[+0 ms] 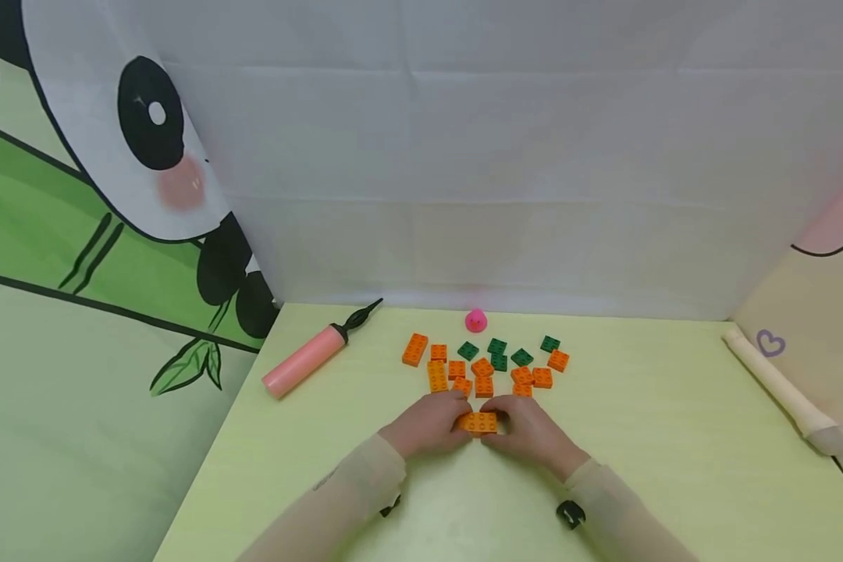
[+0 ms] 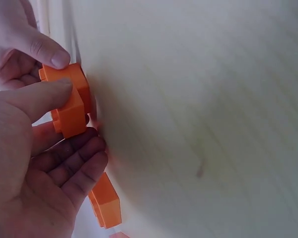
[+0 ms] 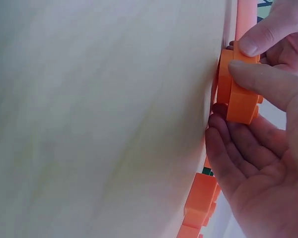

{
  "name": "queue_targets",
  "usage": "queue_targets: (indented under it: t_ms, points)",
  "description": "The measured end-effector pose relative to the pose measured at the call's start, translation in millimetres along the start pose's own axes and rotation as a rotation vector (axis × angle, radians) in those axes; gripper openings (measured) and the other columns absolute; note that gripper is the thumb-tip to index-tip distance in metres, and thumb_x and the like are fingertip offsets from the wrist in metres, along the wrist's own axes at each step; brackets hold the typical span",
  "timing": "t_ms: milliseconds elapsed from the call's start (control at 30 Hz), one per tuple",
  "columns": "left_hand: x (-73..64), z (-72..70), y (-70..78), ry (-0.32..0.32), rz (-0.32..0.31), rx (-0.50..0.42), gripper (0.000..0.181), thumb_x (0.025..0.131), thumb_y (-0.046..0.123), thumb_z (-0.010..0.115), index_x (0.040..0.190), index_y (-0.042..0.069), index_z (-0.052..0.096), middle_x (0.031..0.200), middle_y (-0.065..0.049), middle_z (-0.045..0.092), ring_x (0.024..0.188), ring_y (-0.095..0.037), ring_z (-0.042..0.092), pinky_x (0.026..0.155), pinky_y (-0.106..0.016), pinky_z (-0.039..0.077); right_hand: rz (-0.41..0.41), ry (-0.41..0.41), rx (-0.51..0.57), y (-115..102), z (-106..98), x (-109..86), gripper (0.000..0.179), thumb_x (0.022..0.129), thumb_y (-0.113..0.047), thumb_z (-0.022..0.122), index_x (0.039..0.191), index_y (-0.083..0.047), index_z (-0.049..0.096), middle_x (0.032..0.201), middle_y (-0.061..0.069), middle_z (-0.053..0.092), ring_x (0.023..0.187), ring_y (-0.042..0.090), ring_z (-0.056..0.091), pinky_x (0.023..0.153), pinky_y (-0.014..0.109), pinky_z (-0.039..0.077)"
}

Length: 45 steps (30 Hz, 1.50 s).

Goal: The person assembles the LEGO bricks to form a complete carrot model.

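we are holding a small orange stack (image 1: 479, 422) just on the near side of the loose pieces, near the middle of the desk (image 1: 646, 437), and its studs are facing up. one orange layer is lying against another, though we are not able to tell whether they are fully joined. our left hand (image 1: 430, 425) is pinching the stack's left end between thumb and fingers, while our right hand (image 1: 530, 433) is pinching the right end the same way, the two thumbs lying close together on the near side. just beyond our fingers, loose orange bricks (image 1: 484, 387) are lying scattered, and green bricks (image 1: 522, 357) are resting among and beyond them. a small pink toy (image 1: 475, 320) is sitting farther back, near the desk's far edge. a pink pump (image 1: 305, 363) with a black nozzle is lying aslant at the left, and a pale tube (image 1: 780, 386) is lying along the right edge. behind everything, a white cloth (image 1: 464, 156) is hanging.
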<state>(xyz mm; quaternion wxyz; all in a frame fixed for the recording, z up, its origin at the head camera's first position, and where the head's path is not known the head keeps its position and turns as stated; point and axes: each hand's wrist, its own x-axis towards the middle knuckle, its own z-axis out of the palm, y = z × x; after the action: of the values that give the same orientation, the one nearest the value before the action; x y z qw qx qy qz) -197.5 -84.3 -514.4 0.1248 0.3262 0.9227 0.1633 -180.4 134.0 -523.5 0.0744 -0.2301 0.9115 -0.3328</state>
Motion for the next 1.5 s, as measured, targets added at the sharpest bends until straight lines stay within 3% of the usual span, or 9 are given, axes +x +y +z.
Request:
queue_targets:
  t_ms: [233, 467, 767, 867, 1000, 1133, 1367, 1500]
  points:
    - [-3.1, 1.3, -5.6, 0.029, -0.011, -0.073, 0.017, 0.095, 0.029, 0.079, 0.107, 0.018, 0.074, 0.098, 0.011, 0.061, 0.087, -0.009, 0.056, 0.088, -0.026, 0.051, -0.003, -0.003, 0.022, 4, 1, -0.6, 0.029, 0.085, -0.019, 0.089, 0.109, -0.014, 0.075, 0.101, -0.01, 0.069, 0.091, 0.013, 0.061, 0.088, 0.037, 0.056]
    - [-5.2, 2.2, -7.7, 0.033, -0.028, -0.103, 0.03, 0.095, 0.034, 0.078, 0.119, 0.017, 0.074, 0.121, 0.006, 0.067, 0.108, -0.013, 0.061, 0.102, -0.032, 0.049, 0.028, -0.007, 0.08, 7, 1, -0.7, 0.029, 0.084, -0.019, 0.09, 0.108, -0.015, 0.075, 0.102, -0.009, 0.07, 0.093, 0.013, 0.063, 0.089, 0.038, 0.057]
    - [-8.8, 7.5, -11.7, 0.066, -0.003, -0.101, 0.031, 0.096, 0.034, 0.077, 0.122, 0.017, 0.073, 0.119, 0.007, 0.065, 0.107, -0.011, 0.059, 0.101, -0.03, 0.049, 0.025, 0.007, 0.072, 4, 4, -0.1, 0.03, 0.083, -0.02, 0.09, 0.109, -0.014, 0.076, 0.105, -0.007, 0.071, 0.093, 0.013, 0.063, 0.089, 0.039, 0.056]
    - [-10.5, 9.2, -11.4, 0.075, 0.008, -0.113, 0.03, 0.096, 0.033, 0.077, 0.121, 0.017, 0.073, 0.12, 0.008, 0.065, 0.109, -0.011, 0.06, 0.101, -0.03, 0.049, 0.008, -0.031, 0.044, 2, -1, 1.0, 0.03, 0.083, -0.022, 0.09, 0.108, -0.015, 0.076, 0.103, -0.008, 0.071, 0.092, 0.014, 0.062, 0.088, 0.039, 0.056]
    - [-12.1, 9.6, -10.2, 0.06, -0.002, -0.118, 0.029, 0.096, 0.033, 0.078, 0.119, 0.016, 0.072, 0.116, 0.009, 0.065, 0.106, -0.01, 0.06, 0.1, -0.029, 0.05, 0.008, -0.161, 0.069, -1, -18, 5.4, 0.037, 0.084, -0.027, 0.089, 0.115, -0.012, 0.074, 0.107, -0.007, 0.071, 0.097, 0.017, 0.065, 0.09, 0.041, 0.056]
    - [-14.2, 10.0, -10.5, 0.052, -0.014, -0.123, 0.029, 0.096, 0.034, 0.078, 0.118, 0.017, 0.073, 0.111, 0.01, 0.065, 0.101, -0.009, 0.059, 0.097, -0.027, 0.05, -0.008, -0.235, 0.129, -8, -38, 18.0, 0.037, 0.091, -0.025, 0.083, 0.12, -0.005, 0.072, 0.11, -0.001, 0.072, 0.101, 0.021, 0.067, 0.091, 0.041, 0.056]
    - [-17.0, 9.4, -9.4, 0.063, 0.0, -0.111, 0.029, 0.096, 0.032, 0.078, 0.119, 0.015, 0.072, 0.118, 0.008, 0.066, 0.106, -0.01, 0.06, 0.1, -0.027, 0.049, -0.123, -0.141, 0.039, -27, -40, 56.9, 0.021, 0.098, -0.011, 0.073, 0.117, -0.001, 0.074, 0.1, -0.003, 0.071, 0.09, 0.013, 0.065, 0.082, 0.029, 0.057]
    - [-18.9, 9.4, -7.6, 0.073, 0.01, -0.116, 0.029, 0.096, 0.03, 0.078, 0.118, 0.013, 0.072, 0.119, 0.005, 0.066, 0.108, -0.012, 0.06, 0.101, -0.028, 0.049, -0.148, -0.116, -0.049, -40, -32, 80.6, 0.023, 0.098, -0.009, 0.071, 0.119, -0.001, 0.074, 0.104, 0.0, 0.072, 0.095, 0.017, 0.066, 0.087, 0.034, 0.057]
